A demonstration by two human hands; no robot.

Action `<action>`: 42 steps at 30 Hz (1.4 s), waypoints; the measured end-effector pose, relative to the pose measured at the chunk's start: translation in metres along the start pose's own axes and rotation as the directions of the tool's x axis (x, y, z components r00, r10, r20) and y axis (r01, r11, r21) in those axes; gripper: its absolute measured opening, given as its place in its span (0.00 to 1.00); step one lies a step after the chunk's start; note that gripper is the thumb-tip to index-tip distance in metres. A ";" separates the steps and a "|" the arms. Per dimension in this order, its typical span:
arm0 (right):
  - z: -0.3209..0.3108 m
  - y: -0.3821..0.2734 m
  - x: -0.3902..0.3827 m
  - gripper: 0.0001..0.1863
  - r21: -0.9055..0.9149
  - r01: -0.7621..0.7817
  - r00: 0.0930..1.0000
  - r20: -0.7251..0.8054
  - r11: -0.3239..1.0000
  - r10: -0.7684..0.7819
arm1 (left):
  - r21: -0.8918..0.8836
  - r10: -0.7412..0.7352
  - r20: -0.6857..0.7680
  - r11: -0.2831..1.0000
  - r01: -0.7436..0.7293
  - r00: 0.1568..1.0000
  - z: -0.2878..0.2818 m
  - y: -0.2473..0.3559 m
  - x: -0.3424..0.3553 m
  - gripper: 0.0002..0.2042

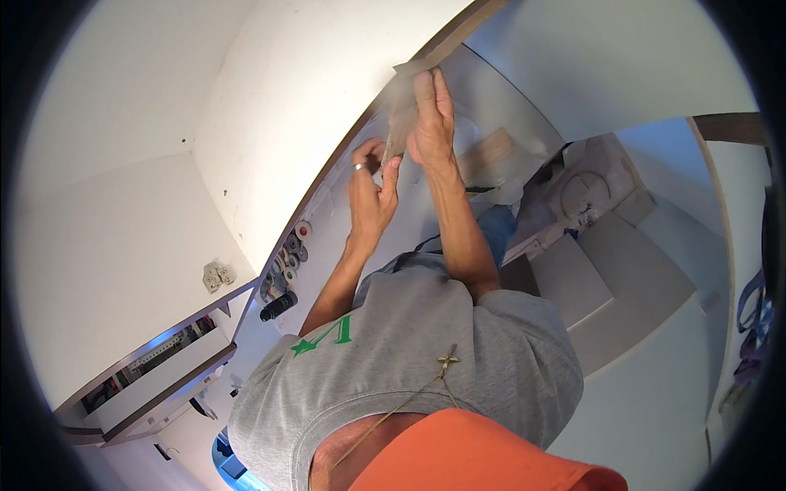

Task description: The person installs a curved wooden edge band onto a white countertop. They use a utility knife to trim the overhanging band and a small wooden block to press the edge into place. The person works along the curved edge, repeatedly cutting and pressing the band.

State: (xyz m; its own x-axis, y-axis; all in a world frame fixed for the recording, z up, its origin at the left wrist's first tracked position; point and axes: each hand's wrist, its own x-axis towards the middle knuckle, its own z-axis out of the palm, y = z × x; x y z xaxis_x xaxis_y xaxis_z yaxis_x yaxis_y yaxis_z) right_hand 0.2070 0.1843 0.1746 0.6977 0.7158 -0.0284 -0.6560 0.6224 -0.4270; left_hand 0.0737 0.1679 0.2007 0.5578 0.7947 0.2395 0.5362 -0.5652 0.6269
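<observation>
My left hand (372, 192), with a ring on one finger, is closed around the lower part of a thin brownish strip (396, 146). The fingers behind it are partly hidden. Higher up and to its right, my right hand (434, 123) has thumb and finger raised together at the strip's upper part, close below the brown edge (458, 37) of a large white panel (311, 74). A loose-looking tip of brown edging juts out there. The area between the hands is blurred, so whether both pieces are one strip is unclear.
Several tape rolls (303, 230) and a black cylinder (279, 307) lie to the left. Metal hinge parts (217, 277) rest against white boards. A light wooden piece (487, 153) lies beyond my right forearm. Grey panels (630, 270) and cardboard (594, 180) are at right.
</observation>
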 end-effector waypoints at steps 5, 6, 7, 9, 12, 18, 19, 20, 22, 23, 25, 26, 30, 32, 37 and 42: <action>-0.001 0.002 0.001 0.17 -0.026 -0.036 0.999 -0.021 0.999 0.036 | -0.269 -0.072 0.212 0.954 0.129 0.975 0.007 -0.008 0.002 0.07; -0.001 0.003 0.001 0.18 -0.013 -0.046 0.999 -0.028 0.999 0.046 | -0.254 -0.082 0.200 0.958 0.132 0.976 0.007 -0.008 0.001 0.07; -0.001 0.003 0.000 0.18 0.017 -0.052 0.998 -0.023 0.999 0.052 | -0.243 -0.089 0.204 0.960 0.138 0.975 0.007 -0.008 0.001 0.07; -0.001 0.004 0.000 0.18 0.061 -0.063 0.998 -0.021 0.996 0.064 | -0.230 -0.090 0.205 0.963 0.138 0.975 0.007 -0.009 0.000 0.08; 0.001 0.005 0.001 0.18 0.048 -0.005 1.000 -0.023 0.999 0.006 | -0.238 -0.081 0.189 0.963 0.126 0.979 0.006 -0.010 0.000 0.09; 0.007 -0.001 0.010 0.17 -0.072 0.042 0.993 -0.105 0.997 -0.050 | -0.249 -0.081 0.137 0.962 0.113 0.987 0.010 -0.004 0.008 0.09; 0.007 -0.003 0.011 0.16 -0.091 0.065 0.993 -0.090 0.994 -0.073 | -0.265 -0.064 0.132 0.959 0.098 0.989 0.010 -0.001 0.008 0.09; 0.007 -0.005 0.014 0.16 -0.075 0.070 0.995 -0.065 0.995 -0.075 | -0.293 -0.042 0.129 0.953 0.078 0.991 0.012 0.000 0.011 0.09; 0.005 -0.008 0.009 0.16 -0.071 0.026 0.999 -0.045 0.997 -0.029 | -0.222 -0.062 0.168 0.970 0.100 0.984 0.010 0.004 0.010 0.09; 0.003 -0.010 0.009 0.17 -0.115 0.008 0.999 -0.034 0.993 -0.012 | -0.171 -0.062 0.197 0.980 0.097 0.978 0.008 0.004 0.011 0.09; 0.000 -0.010 0.006 0.17 -0.109 -0.013 1.000 -0.028 0.994 0.010 | -0.141 -0.047 0.226 0.987 0.080 0.973 0.005 0.005 0.014 0.09; -0.002 -0.011 0.005 0.18 -0.106 -0.027 0.999 -0.033 0.994 0.023 | -0.162 -0.030 0.229 0.984 0.069 0.973 0.005 0.005 0.016 0.10; -0.004 -0.009 0.011 0.19 -0.053 0.007 1.000 -0.020 0.999 -0.009 | -0.179 -0.002 0.233 0.983 0.045 0.973 0.010 0.004 0.025 0.10; -0.003 -0.008 0.015 0.20 -0.070 0.028 0.999 -0.031 0.997 -0.030 | -0.148 -0.027 0.223 0.987 0.061 0.974 0.014 0.001 0.031 0.10; -0.001 -0.007 0.019 0.20 -0.075 0.095 0.995 -0.034 0.993 -0.098 | -0.206 -0.057 0.197 0.974 0.098 0.979 0.027 -0.008 0.030 0.11; -0.001 -0.007 0.021 0.19 -0.103 0.129 0.991 -0.030 0.986 -0.132 | -0.180 -0.061 0.161 0.980 0.090 0.985 0.033 -0.013 0.026 0.09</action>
State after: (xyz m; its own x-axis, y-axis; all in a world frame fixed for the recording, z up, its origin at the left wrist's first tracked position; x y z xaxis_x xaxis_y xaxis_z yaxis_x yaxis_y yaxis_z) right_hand 0.2264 0.1946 0.1759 0.7868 0.6173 0.0010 -0.5277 0.6734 -0.5177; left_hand 0.1022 0.1890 0.1744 0.6189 0.7815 0.0786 0.4612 -0.4425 0.7691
